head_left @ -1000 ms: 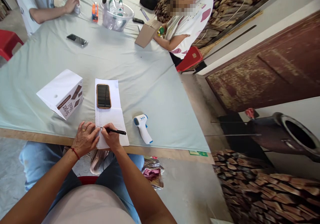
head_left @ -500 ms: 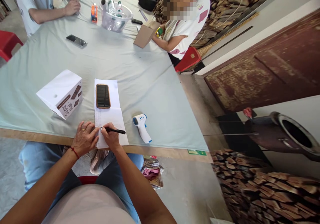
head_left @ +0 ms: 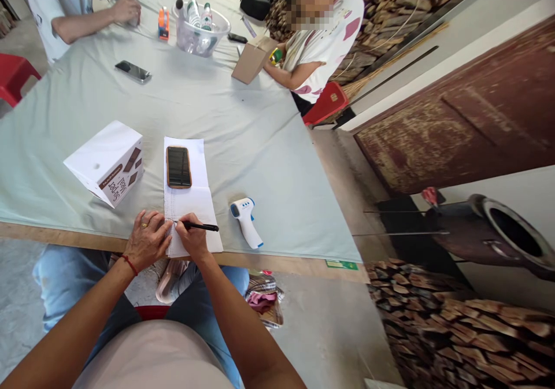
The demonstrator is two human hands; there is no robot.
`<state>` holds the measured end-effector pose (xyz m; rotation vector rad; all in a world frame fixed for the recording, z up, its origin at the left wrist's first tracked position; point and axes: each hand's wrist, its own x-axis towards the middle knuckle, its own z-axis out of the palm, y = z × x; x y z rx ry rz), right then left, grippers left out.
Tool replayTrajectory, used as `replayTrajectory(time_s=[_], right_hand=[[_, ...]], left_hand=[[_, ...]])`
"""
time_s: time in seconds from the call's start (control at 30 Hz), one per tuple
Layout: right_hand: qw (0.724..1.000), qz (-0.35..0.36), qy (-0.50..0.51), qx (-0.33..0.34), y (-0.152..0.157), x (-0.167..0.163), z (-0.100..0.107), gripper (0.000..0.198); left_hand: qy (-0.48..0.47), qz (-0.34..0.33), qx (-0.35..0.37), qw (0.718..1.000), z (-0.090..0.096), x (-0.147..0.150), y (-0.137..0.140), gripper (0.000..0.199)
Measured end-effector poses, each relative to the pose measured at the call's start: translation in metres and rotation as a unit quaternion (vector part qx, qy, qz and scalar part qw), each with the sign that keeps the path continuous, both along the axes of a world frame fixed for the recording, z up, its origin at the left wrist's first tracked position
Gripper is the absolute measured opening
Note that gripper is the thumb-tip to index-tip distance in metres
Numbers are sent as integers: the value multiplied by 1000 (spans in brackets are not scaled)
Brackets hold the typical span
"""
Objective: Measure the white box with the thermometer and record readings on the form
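Note:
A white notebook (head_left: 197,204) lies open at the table's near edge, its upper page under a phone in an orange-brown case (head_left: 178,167). My right hand (head_left: 192,240) is closed round a black pen (head_left: 202,226), the tip down on the lower page near its left side. Resting on the page's left edge, my left hand (head_left: 148,240) lies flat with its fingers out and holds nothing. Right of the notebook is a white and blue infrared thermometer (head_left: 247,222). A white carton (head_left: 108,160) with brown print stands to the left.
Farther back on the tablecloth (head_left: 269,163) are another phone (head_left: 133,71), a clear basin (head_left: 202,36) holding bottles, an orange item (head_left: 163,23) and a brown box (head_left: 252,60). Two people sit across the table. Stacked firewood (head_left: 451,325) is at the lower right.
Almost nothing differs. The pen's rear end has shifted very slightly to the right. Across the table, one person's hands and the other's head have moved a little.

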<state>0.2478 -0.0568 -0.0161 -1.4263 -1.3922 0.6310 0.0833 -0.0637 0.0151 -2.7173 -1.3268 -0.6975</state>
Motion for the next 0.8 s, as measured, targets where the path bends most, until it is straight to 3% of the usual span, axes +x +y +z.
replayTrajectory(time_s=[0.8], right_hand=[[1000, -14, -4, -13, -1, 0, -2, 11]], left_hand=[[-22, -1, -39, 999, -2, 0, 0, 32]])
